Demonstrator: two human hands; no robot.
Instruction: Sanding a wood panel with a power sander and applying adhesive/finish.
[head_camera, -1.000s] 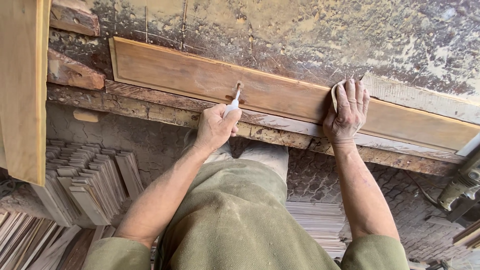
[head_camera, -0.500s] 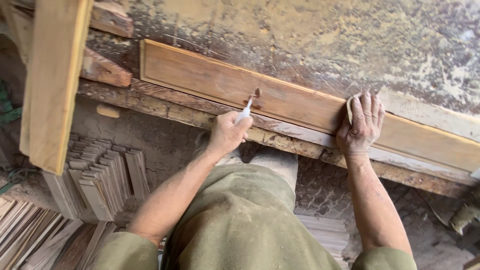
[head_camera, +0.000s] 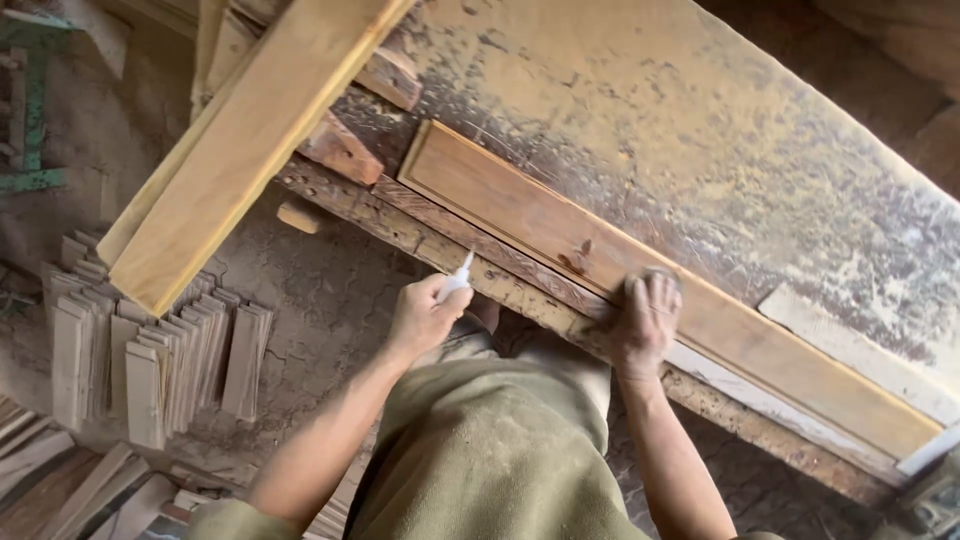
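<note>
Lower centre: left hand (head_camera: 425, 318) clenched round a small white glue bottle (head_camera: 456, 276), nozzle lifted clear of the work, just off the bench edge. Right hand (head_camera: 645, 318), blurred, pressed flat on the long wooden panel (head_camera: 520, 215); whether it holds anything, cannot tell. Centre: dark glue spot (head_camera: 577, 260) already laid on the panel; rubbing-down apparently in hand, unfinished. Upper right: dusty workbench (head_camera: 700, 130).
</note>
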